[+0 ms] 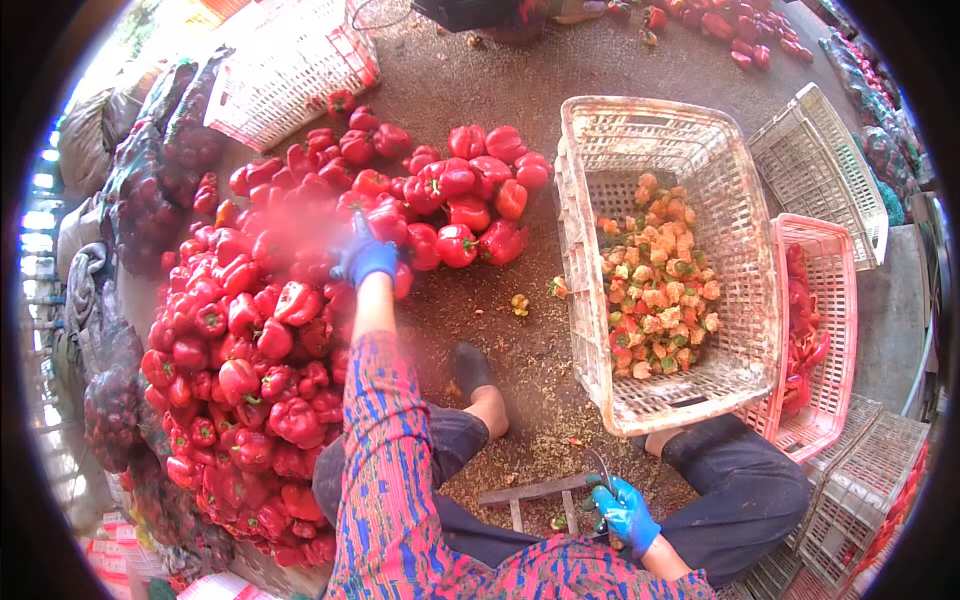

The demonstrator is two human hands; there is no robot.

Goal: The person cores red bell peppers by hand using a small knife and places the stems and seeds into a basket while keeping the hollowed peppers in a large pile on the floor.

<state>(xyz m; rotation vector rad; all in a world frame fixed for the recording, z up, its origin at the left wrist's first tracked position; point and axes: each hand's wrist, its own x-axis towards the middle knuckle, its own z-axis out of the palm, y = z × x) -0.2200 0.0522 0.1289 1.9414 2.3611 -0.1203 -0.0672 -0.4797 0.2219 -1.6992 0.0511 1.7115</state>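
My left hand (366, 253), in a blue glove, reaches out over a large heap of red bell peppers (240, 379). Its fingers touch or hover close to a pepper (388, 219) there; a blurred patch hides whether it grips one. Low in front of my body, my right hand (624, 513), gloved in blue, is closed around a knife with a short curved blade (599, 466) pointing up and away. Right of centre stands a dirty white plastic crate (679, 409), holding many cut-out pepper cores with seeds (664, 277).
Beside that crate, a pink crate (817, 225) holds red pepper pieces (804, 330). A slatted wooden piece (536, 491) lies between my legs. Seeds litter the floor (517, 390). Filled mesh sacks (150, 172) line the left side, and a white crate (300, 82) stands beyond the heap.
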